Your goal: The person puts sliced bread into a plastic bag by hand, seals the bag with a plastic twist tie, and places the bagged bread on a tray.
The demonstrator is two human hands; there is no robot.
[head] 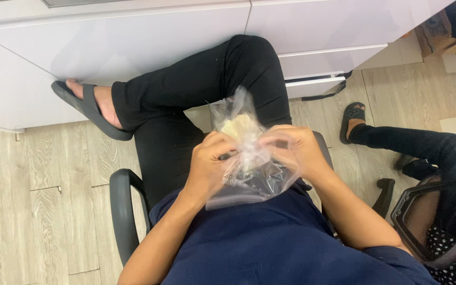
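Seated in an office chair point(121, 211) with one leg crossed, the person holds a clear plastic bag point(246, 158) over the lap, just above the navy shirt. The left hand point(209, 161) and right hand point(296, 150) are both closed on the film, pinching it near its middle, with something pale and flat inside towards the top. This looks like the step of working the bag's contents or closure. The next move probably calls for a steady two-handed pinch so the slippery film does not slide.
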